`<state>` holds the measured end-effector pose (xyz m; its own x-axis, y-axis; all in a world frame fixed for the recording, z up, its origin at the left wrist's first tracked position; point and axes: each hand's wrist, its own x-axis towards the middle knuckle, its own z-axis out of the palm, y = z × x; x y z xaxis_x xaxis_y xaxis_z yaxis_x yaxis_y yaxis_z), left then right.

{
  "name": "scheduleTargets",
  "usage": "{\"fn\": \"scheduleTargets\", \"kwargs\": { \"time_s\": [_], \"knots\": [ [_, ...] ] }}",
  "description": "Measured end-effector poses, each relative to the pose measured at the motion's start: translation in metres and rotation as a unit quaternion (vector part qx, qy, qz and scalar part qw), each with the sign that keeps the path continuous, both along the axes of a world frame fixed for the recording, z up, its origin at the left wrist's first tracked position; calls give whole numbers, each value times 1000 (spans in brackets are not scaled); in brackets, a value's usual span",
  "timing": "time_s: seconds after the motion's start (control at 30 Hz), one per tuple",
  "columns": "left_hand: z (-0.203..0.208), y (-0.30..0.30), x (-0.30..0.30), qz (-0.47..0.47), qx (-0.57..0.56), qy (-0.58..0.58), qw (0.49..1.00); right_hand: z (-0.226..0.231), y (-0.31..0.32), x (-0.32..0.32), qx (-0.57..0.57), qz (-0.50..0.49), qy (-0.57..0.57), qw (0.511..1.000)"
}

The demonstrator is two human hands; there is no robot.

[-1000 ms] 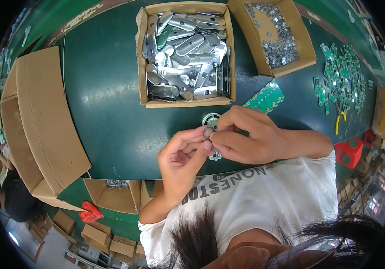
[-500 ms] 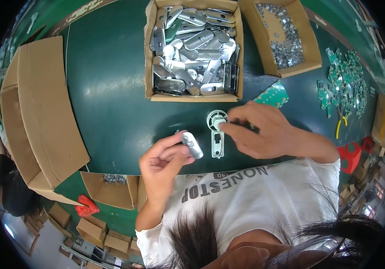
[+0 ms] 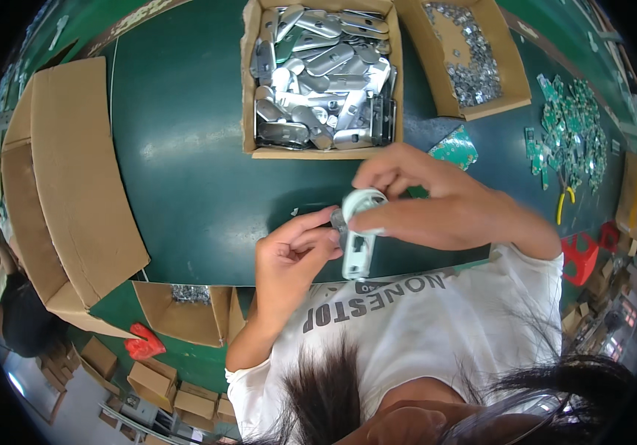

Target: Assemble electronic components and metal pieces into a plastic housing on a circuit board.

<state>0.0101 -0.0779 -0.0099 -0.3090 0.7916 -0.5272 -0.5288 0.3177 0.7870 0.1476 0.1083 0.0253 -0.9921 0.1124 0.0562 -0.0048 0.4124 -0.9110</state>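
Over the table's near edge, my right hand (image 3: pixel 441 204) grips a pale green-white plastic fan casing (image 3: pixel 358 259) by its round head, thumb across the front. The casing's narrow handle with a slot hangs downward. Close against its left side, my left hand (image 3: pixel 292 256) pinches a silver metal cover (image 3: pixel 339 221) between thumb and fingertips. Most of that cover is hidden by the fingers and the casing; whether the two parts touch I cannot tell. Behind my right hand lies a green circuit board panel (image 3: pixel 455 148).
An open carton (image 3: pixel 318 154) of silver metal covers stands ahead, beside a carton (image 3: pixel 496 111) of small metal parts. Right lie heaped circuit boards (image 3: pixel 574 137) and yellow-handled pliers (image 3: pixel 561 208). A tall carton (image 3: pixel 77 185) borders the left; another carton (image 3: pixel 185 319) sits below the edge. A person (image 3: pixel 25 315) is far left.
My right hand has picked the casing up off the table and brought it nearer and tilted. My left hand has moved right with the metal cover, up beside the casing.
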Motion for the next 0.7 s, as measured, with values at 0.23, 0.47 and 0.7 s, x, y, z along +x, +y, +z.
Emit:
{"fn": "scheduleTargets", "kwargs": {
  "time_s": [0.23,0.47,0.7],
  "knots": [
    [-2,1,2,-82,30,-27,996,-6,10,-5,43,55,51,996],
    [0,-1,6,-87,60,-50,993,-8,10,-3,32,52,51,997],
    [6,2,13,-81,102,-45,991,-1,14,-3,-21,52,15,998]
  ]
}}
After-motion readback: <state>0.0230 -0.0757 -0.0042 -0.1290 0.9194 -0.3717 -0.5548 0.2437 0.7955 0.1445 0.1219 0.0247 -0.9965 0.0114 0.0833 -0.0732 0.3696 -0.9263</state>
